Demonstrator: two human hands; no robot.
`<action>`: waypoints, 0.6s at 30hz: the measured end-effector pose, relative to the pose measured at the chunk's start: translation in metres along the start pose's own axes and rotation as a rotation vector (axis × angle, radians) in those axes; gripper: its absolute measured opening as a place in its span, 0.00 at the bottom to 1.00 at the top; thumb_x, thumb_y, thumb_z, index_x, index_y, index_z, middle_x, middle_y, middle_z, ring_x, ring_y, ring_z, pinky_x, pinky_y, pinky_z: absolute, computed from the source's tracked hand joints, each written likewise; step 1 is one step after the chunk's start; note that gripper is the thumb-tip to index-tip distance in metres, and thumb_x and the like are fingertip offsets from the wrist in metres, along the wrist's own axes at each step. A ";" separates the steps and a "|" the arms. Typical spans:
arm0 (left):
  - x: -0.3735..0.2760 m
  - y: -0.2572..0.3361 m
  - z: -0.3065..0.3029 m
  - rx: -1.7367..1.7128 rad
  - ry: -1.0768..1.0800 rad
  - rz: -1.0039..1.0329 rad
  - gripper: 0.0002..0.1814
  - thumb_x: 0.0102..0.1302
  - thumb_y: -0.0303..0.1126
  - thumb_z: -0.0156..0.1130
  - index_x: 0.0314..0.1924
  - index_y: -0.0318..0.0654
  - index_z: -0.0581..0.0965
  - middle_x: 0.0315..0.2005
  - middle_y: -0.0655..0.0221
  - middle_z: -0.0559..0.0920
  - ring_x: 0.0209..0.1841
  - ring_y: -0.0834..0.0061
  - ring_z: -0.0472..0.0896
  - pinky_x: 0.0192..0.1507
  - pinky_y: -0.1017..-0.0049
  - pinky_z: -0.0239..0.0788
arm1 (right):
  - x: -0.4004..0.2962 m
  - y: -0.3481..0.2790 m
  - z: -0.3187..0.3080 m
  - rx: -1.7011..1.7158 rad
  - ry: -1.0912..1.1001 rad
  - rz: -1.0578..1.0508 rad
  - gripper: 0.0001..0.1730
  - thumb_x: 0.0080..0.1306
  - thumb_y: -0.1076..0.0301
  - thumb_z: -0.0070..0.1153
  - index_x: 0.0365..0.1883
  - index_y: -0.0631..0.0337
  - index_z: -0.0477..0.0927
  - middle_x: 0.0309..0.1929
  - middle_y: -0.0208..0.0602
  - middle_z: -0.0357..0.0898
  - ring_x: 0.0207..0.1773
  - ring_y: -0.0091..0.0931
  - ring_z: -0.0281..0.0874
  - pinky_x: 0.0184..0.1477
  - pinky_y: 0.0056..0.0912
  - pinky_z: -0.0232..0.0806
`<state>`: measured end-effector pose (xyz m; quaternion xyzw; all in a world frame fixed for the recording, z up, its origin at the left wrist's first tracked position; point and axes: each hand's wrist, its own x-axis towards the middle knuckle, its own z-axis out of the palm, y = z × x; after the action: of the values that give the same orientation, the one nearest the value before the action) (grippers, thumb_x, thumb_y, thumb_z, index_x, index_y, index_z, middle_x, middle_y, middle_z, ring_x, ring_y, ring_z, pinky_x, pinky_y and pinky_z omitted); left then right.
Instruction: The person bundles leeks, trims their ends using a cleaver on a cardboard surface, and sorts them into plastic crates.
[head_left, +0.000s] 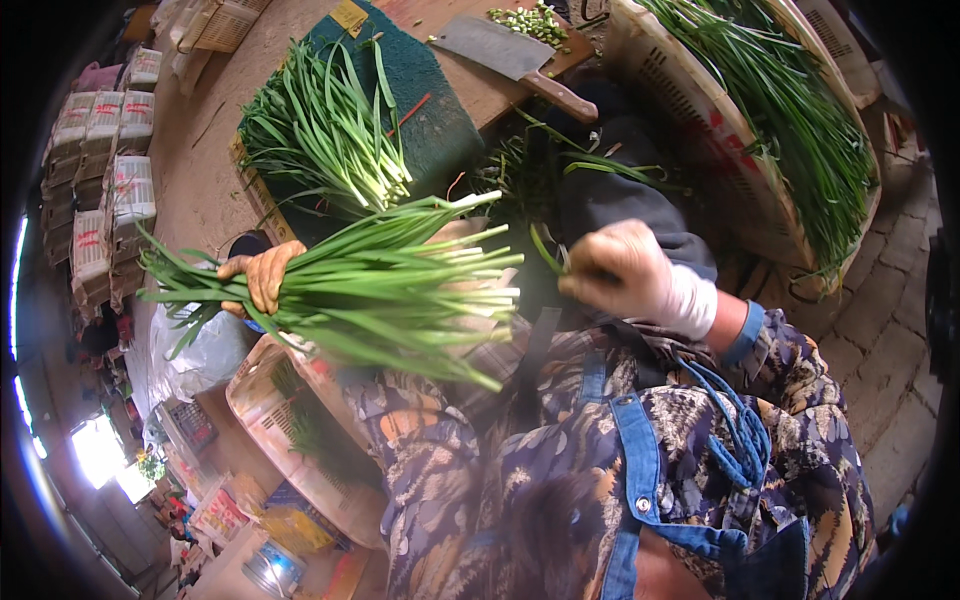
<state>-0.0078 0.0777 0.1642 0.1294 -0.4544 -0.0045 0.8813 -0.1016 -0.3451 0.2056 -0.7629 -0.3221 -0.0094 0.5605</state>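
My left hand (264, 279) is closed around the leafy end of a large bunch of garlic chives (390, 281). The pale cut stems fan out to the right, towards my right hand (619, 270). That hand, blurred and with a white cuff at the wrist, pinches a loose chive leaf (550, 251) between thumb and fingers. Beyond the held bunch, a second bunch of chives (322, 127) lies on a dark green mat (442, 112), stems towards me. A thin red tie (412, 112) rests beside it.
A cleaver (499, 49) lies on a wooden board (450, 15) near chopped stem ends (532, 26). At the right stands a plastic crate (701, 112) full of chives. Another crate (251, 390) sits at lower left by a clear plastic bag (195, 352). Stacked crates (97, 172) stand far left.
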 end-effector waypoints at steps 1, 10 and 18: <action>0.003 -0.004 0.001 -0.026 -0.007 0.024 0.35 0.69 0.51 0.58 0.65 0.32 0.66 0.20 0.85 0.82 0.26 0.91 0.80 0.41 0.88 0.71 | -0.006 0.019 -0.007 -0.188 -0.107 0.119 0.10 0.55 0.68 0.68 0.32 0.59 0.80 0.24 0.38 0.79 0.27 0.36 0.81 0.30 0.33 0.73; 0.026 -0.054 0.016 -0.150 0.009 0.076 0.30 0.70 0.48 0.59 0.62 0.33 0.67 0.21 0.81 0.82 0.22 0.88 0.81 0.38 0.87 0.74 | 0.064 0.037 0.016 -0.286 -0.073 0.030 0.38 0.52 0.60 0.70 0.63 0.50 0.72 0.50 0.40 0.76 0.54 0.40 0.73 0.54 0.40 0.70; 0.051 -0.037 0.031 -0.243 -0.300 -0.011 0.34 0.69 0.39 0.61 0.65 0.22 0.61 0.21 0.73 0.84 0.25 0.81 0.84 0.40 0.83 0.77 | 0.007 0.125 0.005 -0.344 0.002 0.231 0.08 0.60 0.67 0.63 0.35 0.60 0.82 0.31 0.34 0.83 0.37 0.32 0.80 0.46 0.36 0.72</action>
<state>0.0012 0.0288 0.2139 0.0223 -0.5763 -0.0834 0.8127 -0.0351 -0.3585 0.1003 -0.8791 -0.2256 -0.0009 0.4199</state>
